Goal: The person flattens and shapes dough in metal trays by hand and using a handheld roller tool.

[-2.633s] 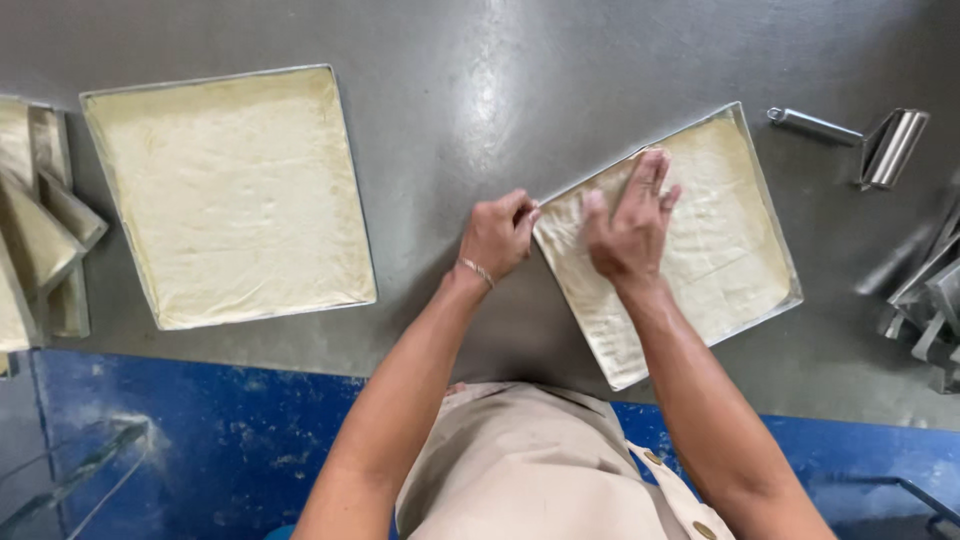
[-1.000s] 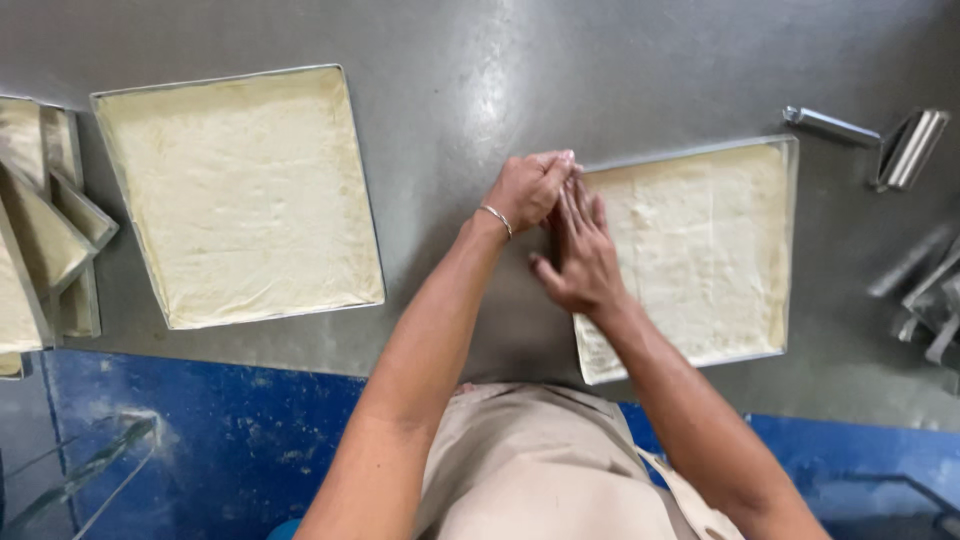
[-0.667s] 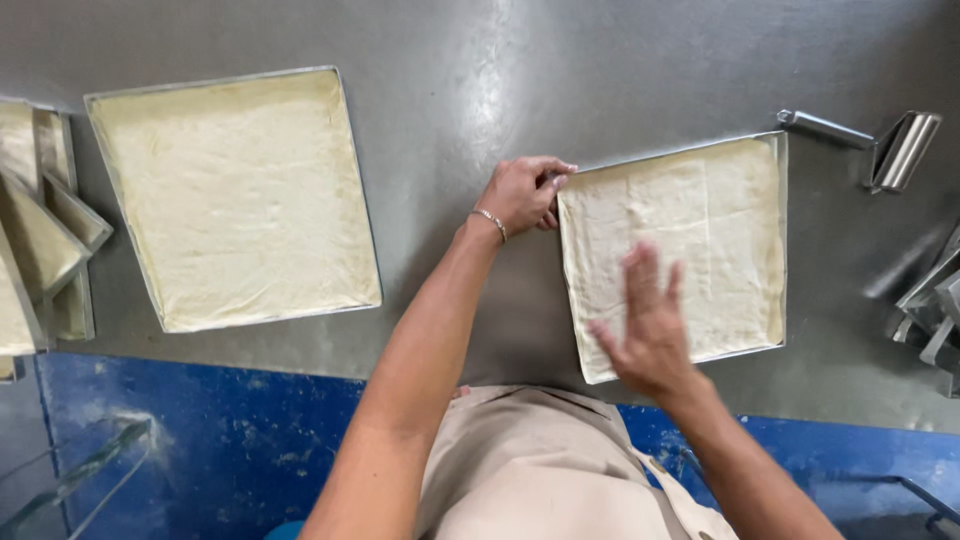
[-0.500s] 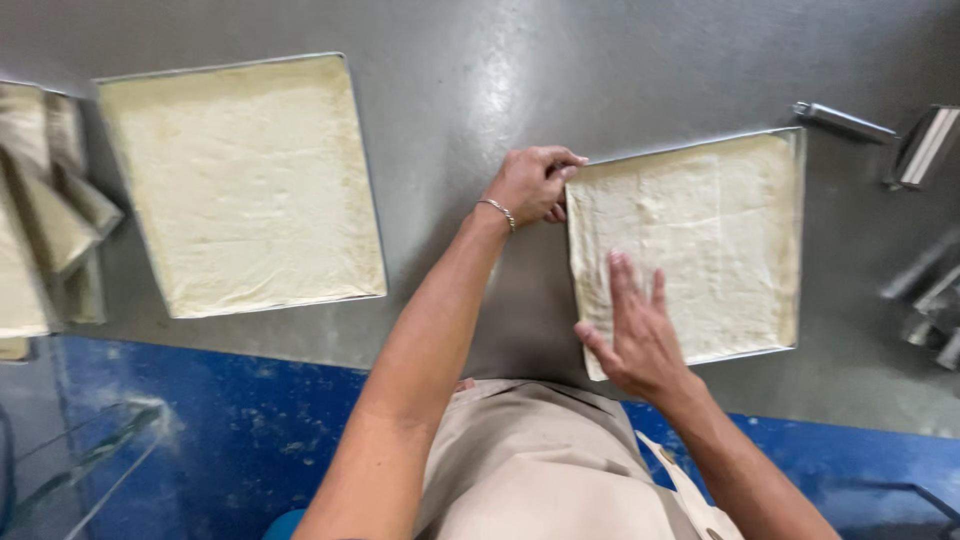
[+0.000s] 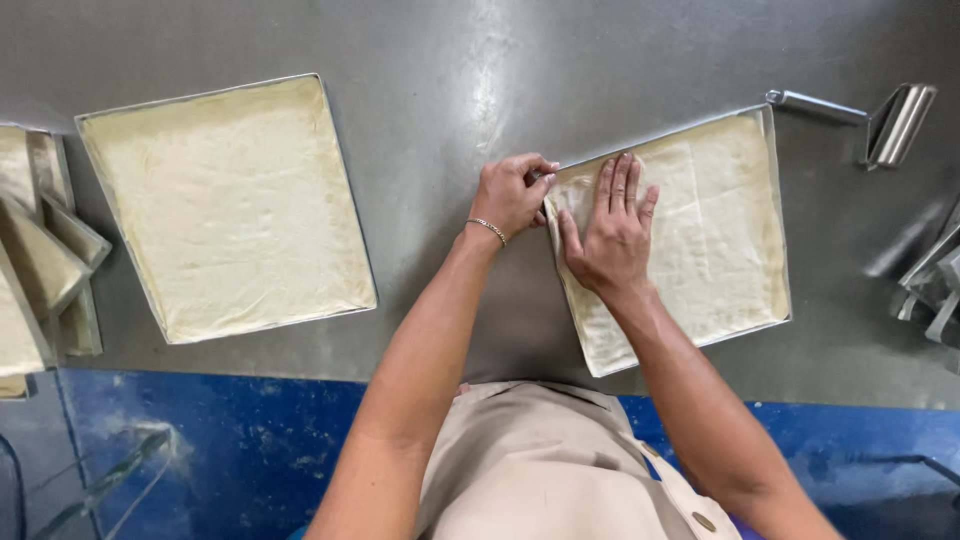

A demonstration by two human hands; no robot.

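Right hand (image 5: 612,240) lies flat, fingers together, on the dough (image 5: 690,230) in the right-hand tray (image 5: 776,250) on the bench (image 5: 450,80); left hand (image 5: 512,193), fingers curled, pinches the tray's near-left corner; press evenly outward while holding the corner steady.

The light over my worktable (image 5: 450,60) is bright and even, coming from above: a broad pale sheen runs down the grey metal near the top centre, strongest just above my left hand (image 5: 512,192). Shadows are soft and short; my right hand (image 5: 612,232) throws only a faint dark edge onto the dough in the tray (image 5: 700,225). The roller (image 5: 880,115) catches small glints (nothing blown out). Focus is crisp in the middle, while the stacked trays (image 5: 40,260) at the left edge look stretched and slightly smeared, and the blue floor (image 5: 200,450) is softer.
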